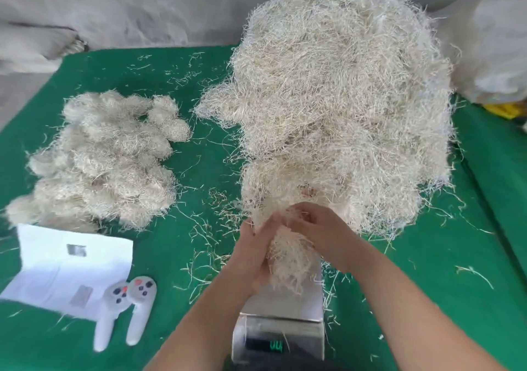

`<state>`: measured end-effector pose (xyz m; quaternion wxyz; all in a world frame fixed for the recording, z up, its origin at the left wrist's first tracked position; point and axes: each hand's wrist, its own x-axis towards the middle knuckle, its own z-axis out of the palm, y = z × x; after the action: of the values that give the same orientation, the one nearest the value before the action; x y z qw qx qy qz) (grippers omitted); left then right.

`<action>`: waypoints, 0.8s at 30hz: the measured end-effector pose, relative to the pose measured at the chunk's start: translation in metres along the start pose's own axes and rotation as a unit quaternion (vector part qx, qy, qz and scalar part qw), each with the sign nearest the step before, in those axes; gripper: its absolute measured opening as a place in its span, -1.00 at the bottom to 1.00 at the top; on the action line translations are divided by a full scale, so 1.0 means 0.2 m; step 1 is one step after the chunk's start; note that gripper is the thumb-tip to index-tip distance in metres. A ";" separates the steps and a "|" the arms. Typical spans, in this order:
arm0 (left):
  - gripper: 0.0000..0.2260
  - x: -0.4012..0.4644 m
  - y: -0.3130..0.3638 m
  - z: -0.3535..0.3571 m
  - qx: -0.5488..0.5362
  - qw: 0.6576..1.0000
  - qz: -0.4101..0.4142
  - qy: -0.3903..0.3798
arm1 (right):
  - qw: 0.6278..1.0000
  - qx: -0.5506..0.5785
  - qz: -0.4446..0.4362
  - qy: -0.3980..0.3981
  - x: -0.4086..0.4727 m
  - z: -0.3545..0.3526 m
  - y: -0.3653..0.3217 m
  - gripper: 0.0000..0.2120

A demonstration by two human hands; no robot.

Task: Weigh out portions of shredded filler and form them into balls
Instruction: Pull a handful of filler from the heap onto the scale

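Both hands, left (252, 252) and right (315, 228), cup filler wad (288, 259) over scale (281, 330). Light, springy, sheds strands; I grip round outside, squeeze inward.

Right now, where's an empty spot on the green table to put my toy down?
The green cloth right of the scale, below the big filler heap, holds only stray strands. A narrower lane runs between the heap and the finished balls. Crowded: near-left, with paper and two controllers.
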<state>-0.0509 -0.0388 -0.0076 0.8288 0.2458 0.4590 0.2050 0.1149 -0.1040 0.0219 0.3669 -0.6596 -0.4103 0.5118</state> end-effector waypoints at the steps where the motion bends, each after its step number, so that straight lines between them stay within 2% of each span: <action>1: -0.26 -0.01 -0.01 -0.04 -0.015 1.000 0.006 -0.013 | 1.000 0.023 -0.006 0.008 -0.02 0.01 0.03 -0.79; 2: -0.27 -0.02 -0.02 -0.07 0.001 1.000 0.014 -0.024 | 0.999 0.046 -0.008 0.009 -0.05 0.03 0.05 -0.80; 4: -0.25 -0.04 -0.06 -0.13 0.101 0.994 0.044 -0.019 | 0.995 0.100 0.008 0.020 -0.08 0.06 0.12 -0.81; 7: -0.30 -0.08 -0.10 -0.15 0.207 0.973 0.080 0.063 | 0.988 0.115 0.050 0.087 -0.09 0.12 0.22 -0.82; 11: -0.32 -0.09 -0.16 -0.22 0.270 0.951 0.097 0.119 | 0.984 0.075 0.056 0.151 -0.06 0.15 0.35 -0.90; 16: -0.59 -0.10 -0.15 -0.33 0.305 0.935 0.098 0.151 | 0.971 0.047 0.063 0.227 -0.05 0.13 0.48 -0.95; 18: -0.77 -0.10 -0.12 -0.41 0.342 0.927 0.066 0.141 | 0.980 0.030 0.071 0.184 -0.07 0.12 0.48 -0.90; 20: -0.88 -0.10 -0.09 -0.45 0.361 0.918 0.075 0.147 | 0.994 -0.027 0.078 0.073 -0.10 0.14 0.46 -0.73; 22: -0.87 -0.12 -0.09 -0.43 0.367 0.906 0.129 0.166 | 0.993 -0.086 0.074 0.022 -0.11 0.16 0.43 -0.56; 24: -0.80 -0.13 -0.12 -0.39 0.374 0.895 0.174 0.167 | 0.989 -0.132 0.062 0.029 -0.14 0.16 0.39 -0.47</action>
<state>-0.1284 -0.0542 -0.0407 0.5376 0.5757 0.5836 0.1973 0.0933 -0.1575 -0.0441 0.2556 -0.7410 -0.4220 0.4555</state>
